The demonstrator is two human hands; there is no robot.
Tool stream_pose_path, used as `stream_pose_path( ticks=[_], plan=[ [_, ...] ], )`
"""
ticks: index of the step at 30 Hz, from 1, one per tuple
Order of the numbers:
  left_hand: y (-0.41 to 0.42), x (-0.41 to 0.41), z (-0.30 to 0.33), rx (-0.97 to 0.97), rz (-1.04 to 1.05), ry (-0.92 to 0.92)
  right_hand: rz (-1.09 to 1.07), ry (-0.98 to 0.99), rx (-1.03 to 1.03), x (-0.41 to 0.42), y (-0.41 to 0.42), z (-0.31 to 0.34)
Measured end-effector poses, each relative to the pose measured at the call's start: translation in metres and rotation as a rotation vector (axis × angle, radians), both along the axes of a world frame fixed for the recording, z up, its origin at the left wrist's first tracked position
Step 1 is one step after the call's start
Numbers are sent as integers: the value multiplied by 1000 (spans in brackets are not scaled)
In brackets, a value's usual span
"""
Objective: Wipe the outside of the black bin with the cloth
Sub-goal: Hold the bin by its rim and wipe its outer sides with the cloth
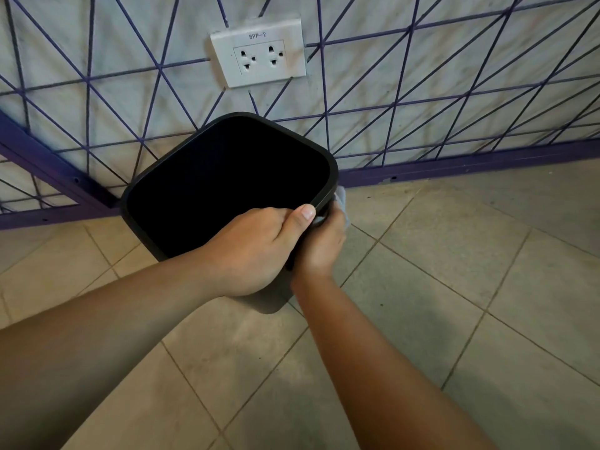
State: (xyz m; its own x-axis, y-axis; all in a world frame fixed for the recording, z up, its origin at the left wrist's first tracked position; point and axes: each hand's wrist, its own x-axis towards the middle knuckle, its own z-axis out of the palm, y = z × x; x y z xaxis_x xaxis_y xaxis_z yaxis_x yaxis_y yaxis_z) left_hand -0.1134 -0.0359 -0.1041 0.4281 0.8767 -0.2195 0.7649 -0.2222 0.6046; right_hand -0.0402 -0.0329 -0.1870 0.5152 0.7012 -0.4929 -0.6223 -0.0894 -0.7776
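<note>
The black bin (152, 190) stands on the tiled floor against the wall, its open top facing me. My left hand (256, 248) grips the bin's near rim, fingers curled over the edge and thumb along the rim. My right hand (319, 245) is just right of it, below the rim, and holds a pale grey cloth (341, 199) against the bin's right outer side. Only a small fold of the cloth shows past my fingers.
A white double wall socket (259, 58) sits above the bin on a pale wall with purple line patterns. A purple skirting board (454, 167) runs along the wall's foot. Beige floor tiles (454, 287) spread to the right and in front.
</note>
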Motion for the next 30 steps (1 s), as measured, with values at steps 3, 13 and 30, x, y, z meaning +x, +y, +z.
stream_pose_path(
  ticks=[3, 13, 30],
  plan=[
    [0, 0, 0, -16, 10, -24, 2, 19, 72, -16, -14, 9],
    [2, 1, -1, -22, 19, -34, -3, 52, 71, -12, -9, 3],
    [4, 2, -1, -39, 41, -20, 42, -56, 77, -9, 0, -10]
  ],
)
